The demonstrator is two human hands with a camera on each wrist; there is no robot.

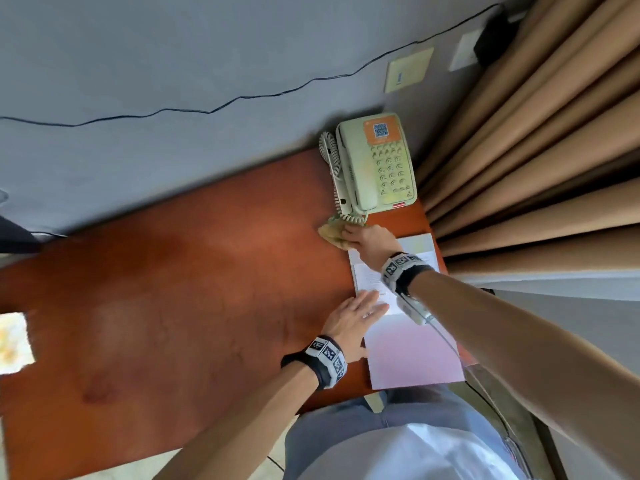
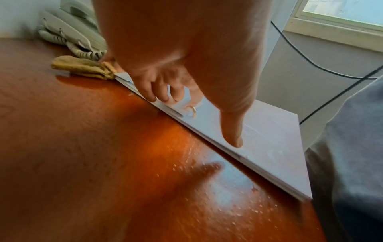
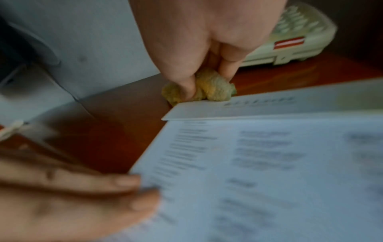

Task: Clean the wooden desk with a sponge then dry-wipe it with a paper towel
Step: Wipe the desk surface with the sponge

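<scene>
My right hand (image 1: pixel 367 239) grips a crumpled yellow sponge (image 1: pixel 330 233) and holds it down on the reddish wooden desk (image 1: pixel 173 306), just in front of the phone. The right wrist view shows its fingers (image 3: pixel 184 85) curled round the sponge (image 3: pixel 215 88). My left hand (image 1: pixel 356 317) lies flat with straight fingers on the left edge of a stack of papers (image 1: pixel 412 351). From the left wrist view the fingertips (image 2: pixel 153 96) press on the papers (image 2: pixel 269 139), and the sponge (image 2: pixel 82 67) shows beyond them. Wet streaks and droplets shine on the desk (image 2: pixel 103 163).
A pale green desk phone (image 1: pixel 375 164) with a coiled cord stands at the desk's far right corner against the grey wall. Tan curtains (image 1: pixel 540 150) hang on the right. A white-and-yellow object (image 1: pixel 14 341) lies at the desk's left edge. A black cable (image 1: pixel 207 110) runs along the wall.
</scene>
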